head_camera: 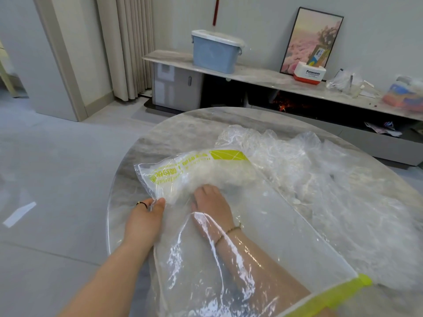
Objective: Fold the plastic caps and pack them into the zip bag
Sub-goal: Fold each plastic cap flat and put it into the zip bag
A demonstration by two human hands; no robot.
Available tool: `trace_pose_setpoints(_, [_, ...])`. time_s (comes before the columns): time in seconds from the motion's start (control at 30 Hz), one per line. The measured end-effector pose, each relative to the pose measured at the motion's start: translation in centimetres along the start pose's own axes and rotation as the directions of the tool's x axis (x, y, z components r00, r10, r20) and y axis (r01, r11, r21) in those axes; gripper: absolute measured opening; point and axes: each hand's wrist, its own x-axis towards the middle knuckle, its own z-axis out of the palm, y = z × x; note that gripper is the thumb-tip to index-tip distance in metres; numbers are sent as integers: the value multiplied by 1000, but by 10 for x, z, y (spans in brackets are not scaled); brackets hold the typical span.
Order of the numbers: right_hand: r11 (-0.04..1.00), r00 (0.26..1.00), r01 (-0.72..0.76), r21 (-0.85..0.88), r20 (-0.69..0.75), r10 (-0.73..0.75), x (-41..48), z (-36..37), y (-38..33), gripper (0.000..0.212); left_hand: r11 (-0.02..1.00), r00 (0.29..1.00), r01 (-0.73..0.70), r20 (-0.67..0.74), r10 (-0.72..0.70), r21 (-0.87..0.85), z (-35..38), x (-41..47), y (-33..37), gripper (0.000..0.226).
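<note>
On table [174, 133], right hand [211, 205] spread inside zip bag [270, 225] against caps [217, 175], left hand [144, 219] pinching its edge

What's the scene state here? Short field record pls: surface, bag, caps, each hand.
surface: round marble-look table
zip bag: clear with a green zip strip, lying on the table, mouth toward the person
packed caps: white wad at the bag's far end
loose caps: crumpled clear pile on the table, beyond and right of the bag
left hand: outside the bag, pinching its left edge
right hand: inside the bag, pressing on the wad
</note>
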Motion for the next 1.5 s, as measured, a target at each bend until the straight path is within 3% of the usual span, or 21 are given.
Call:
trace_pose_setpoints(0.07, [994,998,63,-86,7,-63,-1,1,3,36,999,999,17,-28,-18,-36,1,3,-2,40])
trace_pose_setpoints(0.17, [997,997,69,-41,44,-67,-15,5,3,39,994,994,69,-75,-76,-83,2,9,-4,40])
trace_pose_setpoints(0.23, [1000,996,29,-3,-89,-30,-33,2,12,34,996,992,59,-110,-66,-65,4,9,-2,42])
trace_pose_setpoints(0.27, [999,989,25,45,-145,-18,-43,-4,17,29,998,991,38,-124,-44,-44,4,8,0,44])
trace_pose_setpoints(0.37, [997,997,71,-38,16,-70,-86,-20,31,38,999,988,-27,-152,29,20,4,3,3,54])
trace_pose_setpoints(0.4, [997,997,76,-16,-14,-76,-101,-22,35,39,997,986,-54,-155,61,51,3,2,3,55])
trace_pose_setpoints(0.47, [999,995,19,-48,-96,-24,-129,-35,40,43,974,977,-104,-161,138,203,3,-3,4,58])
trace_pose_setpoints(0.5, [1000,998,-25,-9,-53,25,-143,-35,46,42,946,971,-128,-156,180,297,3,-8,7,60])
trace_pose_setpoints(0.53, [996,997,-65,61,-35,67,-156,-35,53,43,906,963,-165,-133,233,391,4,-15,11,63])
trace_pose_setpoints(0.6, [997,991,-70,28,-112,73,-182,-43,64,42,797,931,-299,-24,365,526,11,-40,24,66])
trace_pose_setpoints(0.67, [990,987,-140,-31,-86,137,-205,-47,78,30,689,865,-470,132,485,552,21,-67,37,64])
trace_pose_setpoints(0.77, [972,948,-236,-12,-225,227,-236,-58,98,25,494,708,-704,449,545,509,37,-113,36,85])
trace_pose_setpoints(0.83, [948,904,-318,-14,-305,299,-250,-67,109,8,230,545,-824,615,570,517,45,-136,20,99])
trace_pose_setpoints(0.87, [939,891,-345,10,-311,331,-254,-68,114,8,137,497,-849,681,537,511,48,-145,10,97])
trace_pose_setpoints(0.93, [884,850,-462,71,-251,464,-262,-69,122,33,-8,414,-873,749,517,488,53,-152,-7,85])
trace_pose_setpoints(1.0, [816,793,-576,47,-211,571,-263,-77,122,41,-47,378,-886,777,503,461,58,-152,-18,71])
trace_pose_setpoints(1.07, [778,769,-627,50,-126,627,-264,-80,123,48,-54,360,-887,761,539,459,58,-148,-28,51])
trace_pose_setpoints(1.2, [749,749,-663,-19,-22,662,-263,-78,130,58,-139,330,-829,674,661,542,59,-130,-33,43])
trace_pose_setpoints(1.27, [726,726,-685,-67,21,687,-262,-75,131,59,-166,335,-794,649,683,585,59,-119,-31,58])
trace_pose_setpoints(1.33, [714,717,-693,-101,14,697,-260,-71,135,56,-121,402,-755,601,691,645,59,-111,-29,78])
trace_pose_setpoints(1.5, [697,711,-703,-144,-134,690,-251,-69,140,38,-140,412,-696,551,726,705,56,-101,-28,84])
